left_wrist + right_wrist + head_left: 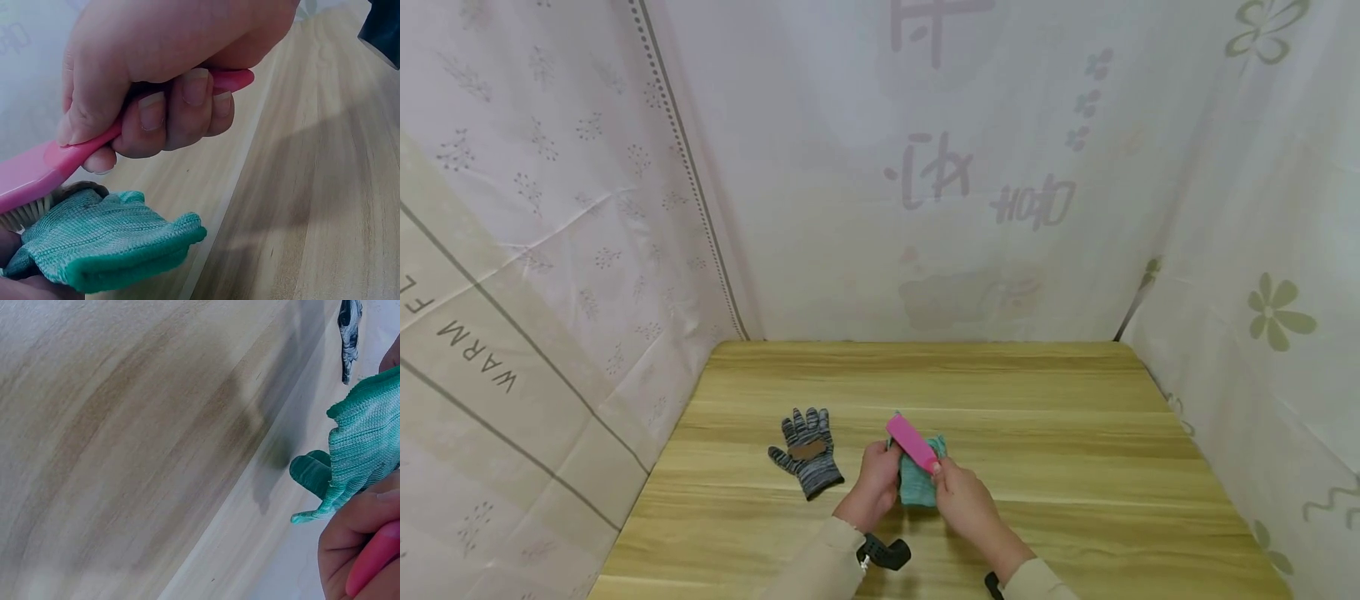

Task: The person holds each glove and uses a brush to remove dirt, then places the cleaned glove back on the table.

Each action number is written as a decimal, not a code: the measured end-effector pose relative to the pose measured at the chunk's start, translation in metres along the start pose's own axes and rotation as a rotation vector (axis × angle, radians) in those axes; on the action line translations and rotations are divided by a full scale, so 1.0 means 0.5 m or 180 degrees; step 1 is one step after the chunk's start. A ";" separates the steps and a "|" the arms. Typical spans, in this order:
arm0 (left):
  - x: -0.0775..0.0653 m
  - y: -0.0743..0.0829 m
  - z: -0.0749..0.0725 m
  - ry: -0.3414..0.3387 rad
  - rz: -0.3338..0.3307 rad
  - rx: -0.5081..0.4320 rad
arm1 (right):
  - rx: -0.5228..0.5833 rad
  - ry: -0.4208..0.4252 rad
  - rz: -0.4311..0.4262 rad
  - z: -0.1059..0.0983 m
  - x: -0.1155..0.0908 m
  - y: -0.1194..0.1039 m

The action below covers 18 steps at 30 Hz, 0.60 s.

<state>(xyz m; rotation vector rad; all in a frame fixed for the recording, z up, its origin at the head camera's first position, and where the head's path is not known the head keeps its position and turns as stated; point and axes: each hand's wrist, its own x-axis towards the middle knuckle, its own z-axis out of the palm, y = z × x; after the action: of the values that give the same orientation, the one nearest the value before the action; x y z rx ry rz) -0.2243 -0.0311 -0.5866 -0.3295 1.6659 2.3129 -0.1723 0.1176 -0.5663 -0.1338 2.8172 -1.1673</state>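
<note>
A green knit glove (pixel 917 490) is held over the table by my left hand (pixel 875 483), whose fingers and thumb grip it from the left side. My right hand (pixel 966 502) grips the handle of a pink brush (pixel 911 442). In the left wrist view the fingers of the right hand (pixel 181 56) curl round the handle, and the pale bristles (pixel 25 215) press against the glove (pixel 119 240). Part of the left hand shows at the lower left corner there. In the right wrist view the glove's cuff and a loose finger hang above the table.
On the wooden table (pixel 1037 417), left of my hands, a grey striped glove (pixel 820 475) with a brown patch (pixel 807 451) lies flat. Printed cloth curtains (pixel 820 208) hang behind the table and along both sides. Black straps (pixel 883 552) circle the wrists.
</note>
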 end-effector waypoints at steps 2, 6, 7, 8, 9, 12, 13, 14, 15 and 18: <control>-0.001 0.001 -0.001 -0.0001 -0.0022 0.0009 | -0.0007 0.0004 0.0003 0.000 0.000 0.002; -0.003 0.005 -0.001 -0.0015 -0.0045 0.0019 | -0.0004 0.0010 0.0025 -0.001 0.003 0.005; -0.002 0.005 -0.001 -0.0018 -0.0031 0.0014 | 0.0004 0.0005 0.0038 -0.001 0.004 0.006; -0.001 0.005 -0.002 -0.0018 -0.0023 -0.0001 | 0.0012 -0.0003 0.0045 -0.001 0.005 0.006; 0.000 0.006 -0.003 -0.0017 -0.0018 -0.0011 | 0.0022 -0.0014 0.0053 -0.002 0.005 0.006; 0.002 0.004 -0.004 -0.0015 0.0013 -0.0040 | 0.0034 -0.0035 0.0075 -0.003 0.006 0.006; 0.003 0.004 -0.005 -0.0026 0.0024 -0.0050 | 0.0042 -0.0040 0.0082 -0.004 0.006 0.006; 0.003 0.004 -0.005 -0.0039 0.0020 -0.0057 | 0.0035 -0.0039 0.0084 -0.004 0.006 0.006; 0.003 0.004 -0.005 -0.0049 0.0017 -0.0061 | 0.0032 -0.0034 0.0086 -0.004 0.006 0.006; 0.002 0.006 -0.004 -0.0067 0.0010 -0.0065 | 0.0042 -0.0027 0.0108 -0.005 0.005 0.006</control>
<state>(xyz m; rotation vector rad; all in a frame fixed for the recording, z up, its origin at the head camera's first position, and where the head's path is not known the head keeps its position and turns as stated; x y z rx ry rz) -0.2264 -0.0335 -0.5851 -0.3061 1.6351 2.3288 -0.1753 0.1213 -0.5670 -0.0893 2.7925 -1.1751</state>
